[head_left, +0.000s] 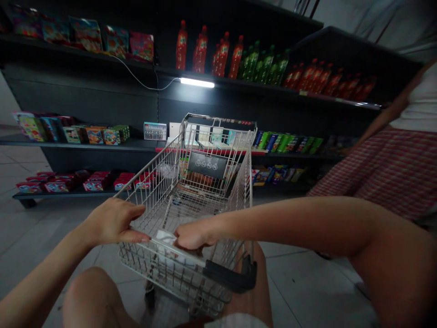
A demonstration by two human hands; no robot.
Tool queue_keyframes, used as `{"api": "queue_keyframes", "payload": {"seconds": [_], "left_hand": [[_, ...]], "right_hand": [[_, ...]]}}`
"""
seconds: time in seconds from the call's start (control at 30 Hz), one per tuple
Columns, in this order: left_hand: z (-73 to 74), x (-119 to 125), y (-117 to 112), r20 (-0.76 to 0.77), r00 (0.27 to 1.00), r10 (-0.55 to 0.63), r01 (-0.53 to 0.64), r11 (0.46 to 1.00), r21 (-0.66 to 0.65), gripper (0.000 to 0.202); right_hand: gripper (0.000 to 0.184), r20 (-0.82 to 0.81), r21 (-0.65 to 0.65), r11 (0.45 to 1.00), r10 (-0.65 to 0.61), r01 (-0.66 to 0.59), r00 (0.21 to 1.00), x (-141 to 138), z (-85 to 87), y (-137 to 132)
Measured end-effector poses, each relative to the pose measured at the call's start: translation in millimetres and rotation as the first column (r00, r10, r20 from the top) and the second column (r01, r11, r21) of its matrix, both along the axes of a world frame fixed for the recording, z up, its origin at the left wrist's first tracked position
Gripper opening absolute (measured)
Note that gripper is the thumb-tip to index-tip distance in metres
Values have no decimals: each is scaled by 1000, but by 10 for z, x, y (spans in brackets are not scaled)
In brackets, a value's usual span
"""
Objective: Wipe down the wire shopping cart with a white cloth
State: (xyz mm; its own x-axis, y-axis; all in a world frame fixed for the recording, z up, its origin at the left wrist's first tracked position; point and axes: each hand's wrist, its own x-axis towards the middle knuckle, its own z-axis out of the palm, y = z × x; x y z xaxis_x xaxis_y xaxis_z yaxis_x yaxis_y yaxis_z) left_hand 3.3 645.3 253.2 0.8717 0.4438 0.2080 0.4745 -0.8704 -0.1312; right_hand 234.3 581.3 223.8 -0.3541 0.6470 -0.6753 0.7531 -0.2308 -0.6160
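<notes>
Left hand (111,222), fingers (135,211) loosely spread; right hand (194,234) curled, knuckles up.

A wire shopping cart (191,200) stands at lower centre, before black metal store shelves (85,91) holding plastic soda bottles (221,57) up top; a person in a plaid skirt (382,173) stands at right.

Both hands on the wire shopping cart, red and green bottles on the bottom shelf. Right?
No, the shelf is wrong: the head view shows the red bottles and green bottles on the top shelf, not the bottom one. The rest stands: the left hand and right hand are on the wire shopping cart.
</notes>
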Motion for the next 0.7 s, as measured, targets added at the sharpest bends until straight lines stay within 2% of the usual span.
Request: {"api": "queue_keyframes", "payload": {"seconds": [0.17,0.23,0.37,0.5,0.57,0.63,0.7], "left_hand": [[-16,-47,90,57,998,19,-18,1000,-14,57],[-21,-84,118,77,997,26,-24,999,-25,58],[-40,-190,166,94,994,50,-47,998,-35,61],[-53,-266,199,114,990,88,-86,996,-23,63],[-45,-286,216,119,988,98,-95,995,-35,64],[-24,-310,232,117,987,113,-107,993,-53,63],[6,-343,231,114,984,139,-132,989,-70,61]], "right_hand": [[11,19,-100,995,14,-12,1000,-14,-33,-42],[8,16,-139,989,44,-41,999,11,30,-57],[4,16,-157,970,192,-187,981,201,371,-107],[8,58,-184,875,464,-447,884,464,715,-204],[14,86,-111,823,566,-557,820,553,864,-261],[17,173,59,768,621,-637,764,591,1003,-345],[15,315,264,657,633,-706,707,589,1088,-492]]}}
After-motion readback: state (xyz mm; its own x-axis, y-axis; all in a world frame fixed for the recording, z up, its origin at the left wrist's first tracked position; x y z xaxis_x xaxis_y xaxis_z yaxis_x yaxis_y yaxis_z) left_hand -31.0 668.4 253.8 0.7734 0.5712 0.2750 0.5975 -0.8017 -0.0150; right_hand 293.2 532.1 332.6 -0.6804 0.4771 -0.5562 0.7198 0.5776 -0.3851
